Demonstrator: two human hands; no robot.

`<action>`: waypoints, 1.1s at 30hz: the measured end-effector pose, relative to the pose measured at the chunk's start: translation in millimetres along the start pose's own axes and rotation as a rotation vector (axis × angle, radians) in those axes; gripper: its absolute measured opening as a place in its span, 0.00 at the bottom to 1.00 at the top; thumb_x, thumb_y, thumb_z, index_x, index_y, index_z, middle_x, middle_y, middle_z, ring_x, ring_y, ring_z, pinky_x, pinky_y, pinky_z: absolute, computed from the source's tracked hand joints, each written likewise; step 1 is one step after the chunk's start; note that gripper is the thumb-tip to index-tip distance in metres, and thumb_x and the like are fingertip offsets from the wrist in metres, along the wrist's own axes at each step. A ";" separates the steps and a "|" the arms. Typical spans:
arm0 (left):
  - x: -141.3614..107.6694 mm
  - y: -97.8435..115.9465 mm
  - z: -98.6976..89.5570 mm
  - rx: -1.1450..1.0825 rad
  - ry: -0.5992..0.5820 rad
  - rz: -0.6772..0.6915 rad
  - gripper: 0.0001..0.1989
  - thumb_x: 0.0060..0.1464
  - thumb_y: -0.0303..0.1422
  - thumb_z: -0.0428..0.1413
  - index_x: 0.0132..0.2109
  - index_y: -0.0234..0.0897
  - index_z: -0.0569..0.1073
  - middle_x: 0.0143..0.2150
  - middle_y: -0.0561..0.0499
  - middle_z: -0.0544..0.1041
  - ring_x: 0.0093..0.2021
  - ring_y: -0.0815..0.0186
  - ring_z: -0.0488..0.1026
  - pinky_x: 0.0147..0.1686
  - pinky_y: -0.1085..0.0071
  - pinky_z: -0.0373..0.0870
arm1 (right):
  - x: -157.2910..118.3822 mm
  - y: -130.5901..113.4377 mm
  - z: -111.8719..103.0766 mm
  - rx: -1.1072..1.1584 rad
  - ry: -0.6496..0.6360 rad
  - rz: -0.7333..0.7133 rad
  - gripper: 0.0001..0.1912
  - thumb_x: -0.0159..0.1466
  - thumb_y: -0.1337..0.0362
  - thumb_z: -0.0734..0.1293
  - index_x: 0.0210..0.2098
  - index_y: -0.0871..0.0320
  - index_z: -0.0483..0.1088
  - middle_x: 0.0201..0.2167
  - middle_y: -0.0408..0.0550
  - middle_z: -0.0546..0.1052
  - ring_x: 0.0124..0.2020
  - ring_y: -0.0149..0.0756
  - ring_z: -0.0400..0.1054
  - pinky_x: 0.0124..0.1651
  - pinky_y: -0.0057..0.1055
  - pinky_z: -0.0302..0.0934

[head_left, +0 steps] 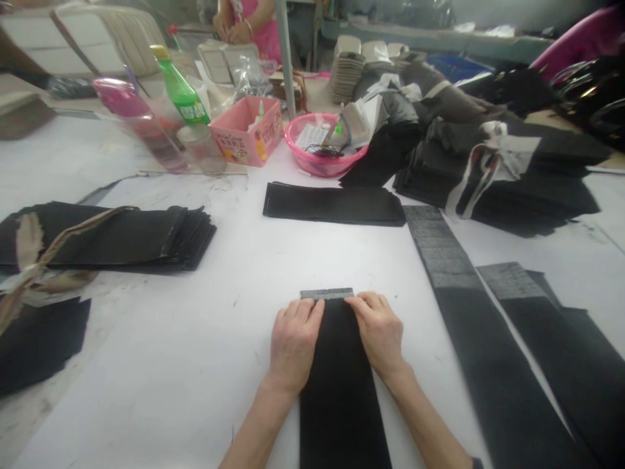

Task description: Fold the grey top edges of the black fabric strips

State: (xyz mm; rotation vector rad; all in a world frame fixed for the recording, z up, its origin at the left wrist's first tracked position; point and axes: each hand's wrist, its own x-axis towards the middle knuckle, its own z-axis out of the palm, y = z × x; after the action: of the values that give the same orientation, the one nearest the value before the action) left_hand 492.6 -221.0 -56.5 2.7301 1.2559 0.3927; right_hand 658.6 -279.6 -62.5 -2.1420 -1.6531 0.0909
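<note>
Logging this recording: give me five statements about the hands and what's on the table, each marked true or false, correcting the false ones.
1. The left hand and right hand both touch the black strip. True.
2. A gray band shows at the end of that strip nearest the person. False: the gray band shows at the far end, just beyond the fingertips.
3. The pink basin is to the right of the pink box. True.
4. The green bottle lies inside the basin. False: the green bottle is outside it, left of the pink box.
5. The left hand holds the tied black stack on the left. False: neither hand touches the tied black stack.
</note>
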 end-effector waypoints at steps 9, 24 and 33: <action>1.3 -4.4 -5.7 0.087 -0.071 0.066 0.19 0.60 0.27 0.52 0.57 0.40 0.66 0.48 0.46 0.71 0.46 0.58 0.66 0.40 0.62 0.62 | 7.9 10.4 -13.4 0.080 0.010 0.109 0.09 0.68 0.62 0.60 0.41 0.52 0.72 0.38 0.44 0.74 0.38 0.35 0.68 0.38 0.30 0.58; 20.7 -25.1 -1.1 -0.403 -0.025 -0.105 0.06 0.58 0.27 0.53 0.40 0.41 0.74 0.35 0.53 0.73 0.39 0.66 0.70 0.41 0.70 0.65 | 62.4 -15.0 -12.0 -0.152 -0.253 -0.267 0.04 0.61 0.64 0.70 0.36 0.55 0.72 0.37 0.46 0.75 0.42 0.40 0.64 0.40 0.33 0.54; 33.1 -27.5 -13.8 -0.111 -0.035 0.006 0.20 0.51 0.31 0.62 0.51 0.44 0.69 0.46 0.49 0.70 0.48 0.60 0.66 0.44 0.65 0.64 | 71.9 -7.2 -10.8 -0.091 -0.318 -0.296 0.06 0.59 0.64 0.72 0.35 0.55 0.72 0.35 0.45 0.73 0.39 0.37 0.63 0.39 0.31 0.53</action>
State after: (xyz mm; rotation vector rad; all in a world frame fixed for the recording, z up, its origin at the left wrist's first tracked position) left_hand 489.3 -178.0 -42.7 2.6367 1.1802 0.4005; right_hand 676.0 -214.1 -35.2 -1.9982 -2.1775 0.2842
